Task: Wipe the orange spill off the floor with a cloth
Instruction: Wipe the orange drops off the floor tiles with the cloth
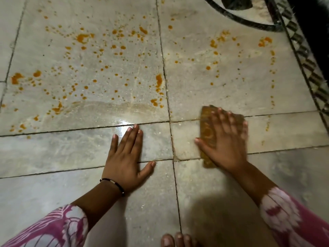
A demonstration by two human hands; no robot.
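Orange drops and blotches of the spill (83,38) are scattered over the far half of the pale marble floor (53,154), on both sides of a tile joint. A folded brown-orange cloth (207,134) lies flat on the floor at the right. My right hand (226,141) presses on it with straight, spread fingers, blurred by motion. My left hand (125,154) rests flat on the bare tile to the left, fingers straight. A wet smeared streak (114,107) runs just beyond my left hand.
A dark patterned border strip (306,63) runs along the floor at the right, with a curved black band (240,20) at the top right. My toes (176,240) show at the bottom edge. Pink patterned sleeves cover both forearms.
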